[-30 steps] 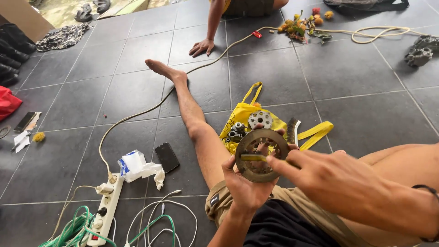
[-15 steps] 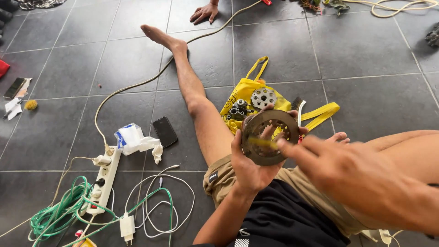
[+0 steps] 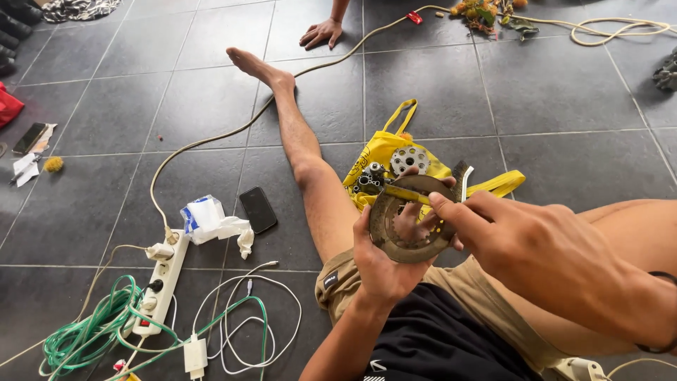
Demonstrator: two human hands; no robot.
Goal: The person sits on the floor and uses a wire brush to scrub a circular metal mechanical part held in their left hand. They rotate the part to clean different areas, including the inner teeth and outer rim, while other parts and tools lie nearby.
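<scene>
My head camera looks steeply down, close over my lap; tiled floor (image 3: 451, 85) stretches away toward twelve o'clock.

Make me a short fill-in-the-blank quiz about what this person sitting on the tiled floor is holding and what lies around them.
1. The left hand holds a rusty metal ____ with a hole in its middle.
2. The right hand presses a ____-coloured tool against the disc.
3. The gear parts rest on a ____ bag.
4. The black phone lies on the floor beside a crumpled ____ packet.

Missing words: disc; yellow; yellow; tissue
</scene>
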